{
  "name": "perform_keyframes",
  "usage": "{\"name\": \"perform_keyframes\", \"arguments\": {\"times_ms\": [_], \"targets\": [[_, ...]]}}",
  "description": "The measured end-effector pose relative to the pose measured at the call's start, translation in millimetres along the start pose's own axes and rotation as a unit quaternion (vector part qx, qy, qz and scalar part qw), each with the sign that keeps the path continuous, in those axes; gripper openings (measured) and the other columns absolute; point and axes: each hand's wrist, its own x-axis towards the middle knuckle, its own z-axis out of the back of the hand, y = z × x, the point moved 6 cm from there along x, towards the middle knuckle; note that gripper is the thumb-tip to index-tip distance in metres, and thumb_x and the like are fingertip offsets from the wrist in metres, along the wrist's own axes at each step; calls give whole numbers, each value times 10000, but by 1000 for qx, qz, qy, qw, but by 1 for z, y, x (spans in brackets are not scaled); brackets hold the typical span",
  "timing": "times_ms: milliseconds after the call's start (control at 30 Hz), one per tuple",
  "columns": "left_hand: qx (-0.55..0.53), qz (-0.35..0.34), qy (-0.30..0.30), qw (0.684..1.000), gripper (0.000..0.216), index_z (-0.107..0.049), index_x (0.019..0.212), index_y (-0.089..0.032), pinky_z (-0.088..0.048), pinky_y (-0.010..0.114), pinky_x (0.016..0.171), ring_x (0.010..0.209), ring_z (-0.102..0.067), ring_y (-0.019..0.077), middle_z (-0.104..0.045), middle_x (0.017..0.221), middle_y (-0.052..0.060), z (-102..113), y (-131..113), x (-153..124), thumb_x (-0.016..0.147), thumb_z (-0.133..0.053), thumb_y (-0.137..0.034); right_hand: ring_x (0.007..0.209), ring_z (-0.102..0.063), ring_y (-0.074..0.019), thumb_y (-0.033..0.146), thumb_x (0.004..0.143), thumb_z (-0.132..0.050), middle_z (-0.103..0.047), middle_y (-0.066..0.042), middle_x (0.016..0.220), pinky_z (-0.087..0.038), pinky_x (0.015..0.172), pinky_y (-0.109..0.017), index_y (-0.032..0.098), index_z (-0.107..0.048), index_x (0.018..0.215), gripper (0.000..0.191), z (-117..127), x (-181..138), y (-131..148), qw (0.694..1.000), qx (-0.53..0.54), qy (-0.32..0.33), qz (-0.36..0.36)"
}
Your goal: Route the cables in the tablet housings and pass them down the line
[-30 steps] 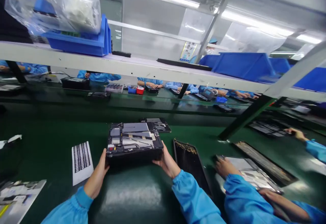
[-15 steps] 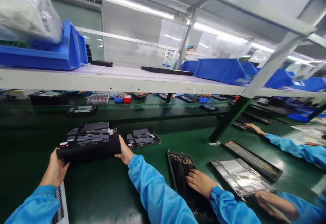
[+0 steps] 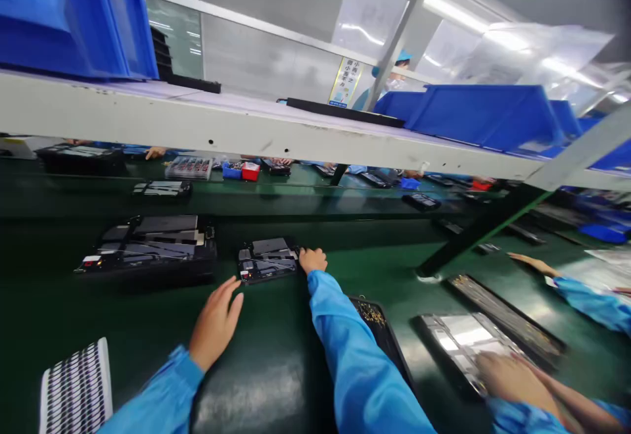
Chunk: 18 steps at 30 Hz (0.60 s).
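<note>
Green bench (image 3: pixel 269 329) is best used as the support: weight kept on it, and the open device (image 3: pixel 266 266) kept flat, not tilted. Clearance to the pile of devices (image 3: pixel 158 250) on its left should be watched; that gap is narrow and a corner could be caught there. The device is better handled by its dark outer edge, left and right ends together, so load is shared. Grey panels (image 3: pixel 270 246) on top are exposed and should not be pressed. Fingertips are best kept beside or under the edge, pressure light.

Position: device is laid flat on the bench, inner parts facing up, between the pile and the right hand (image 3: pixel 313 260). Black tray (image 3: pixel 389 348) is set nearer the body, partly covered by the right sleeve (image 3: pixel 365 361); small gold bits (image 3: pixel 372 313) are held in its far end. Printed sheet (image 3: pixel 76 388) is at lower left, well apart from the device.

Hands are apart from each other. Right hand is placed at the device's right end, fingers curled at the edge; whether it is gripped or only touched cannot be told. Left hand (image 3: pixel 215 325) is held with fingers spread, nothing seen in it, fingertips just beside the device's near left corner; no contact is apparent there.
</note>
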Motion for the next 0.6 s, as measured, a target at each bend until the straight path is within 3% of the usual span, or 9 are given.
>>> {"name": "perform_keyframes", "arguments": {"times_ms": [67, 167, 267, 333, 433, 533, 600], "targets": [[14, 53, 2, 999, 509, -601, 1300, -94, -416, 558, 1133, 1352, -516, 357, -577, 1408, 220, -41, 4, 25, 969, -481, -462, 1107, -639, -224, 376, 984, -618, -610, -91, 1307, -563, 939, -444, 195, -600, 1268, 337, -15, 2, -11, 999, -9, -3, -37], [27, 110, -13, 993, 467, -580, 1309, -111, -449, 586, 1073, 1290, -551, 343, -577, 1379, 194, -70, 21, 59, 953, -596, -413, 1107, -637, -219, 374, 989, -610, -609, -91, 1311, -561, 945, -439, 203, -608, 1257, 318, -27, 2, -24, 998, 0, 5, -60], [20, 132, -24, 991, 414, -571, 1310, -185, -515, 520, 1003, 1197, -595, 267, -574, 1364, 110, -66, 34, 74, 952, -631, -385, 1089, -647, -224, 381, 982, -620, -623, -83, 1282, -570, 925, -433, 188, -609, 1252, 332, -32, 5, -22, 998, 29, 24, -46], [7, 135, -25, 991, 436, -555, 1340, -192, -496, 540, 1030, 1238, -574, 283, -550, 1404, 120, -53, 37, 67, 956, -623, -387, 1073, -654, -224, 386, 977, -630, -630, -75, 1262, -575, 910, -429, 177, -609, 1246, 341, -27, 0, -15, 998, 48, 35, -24], [-13, 133, -8, 991, 513, -476, 1453, -193, -369, 573, 1167, 1426, -431, 336, -452, 1530, 169, -30, 37, 19, 990, -525, -408, 1060, -667, -231, 411, 977, -611, -681, -86, 1186, -558, 936, -430, 172, -665, 1165, 308, -11, -38, -7, 997, 64, 44, 12], [-23, 142, 21, 989, 646, -376, 1540, -170, -324, 506, 1222, 1513, -307, 334, -344, 1619, 177, -8, 31, -73, 974, -475, -465, 1122, -660, -315, 522, 956, -509, -736, -150, 1112, -514, 991, -459, 174, -746, 1077, 439, 10, -116, -17, 995, 78, 47, 47], [-25, 158, 44, 986, 719, -333, 1568, -199, -347, 490, 1213, 1522, -277, 330, -275, 1656, 148, 3, 23, -144, 941, -512, -502, 1167, -640, -359, 609, 921, -455, -724, -183, 1167, -490, 1022, -512, 144, -736, 1136, 585, 19, -176, -40, 992, 90, 54, 63]]}}
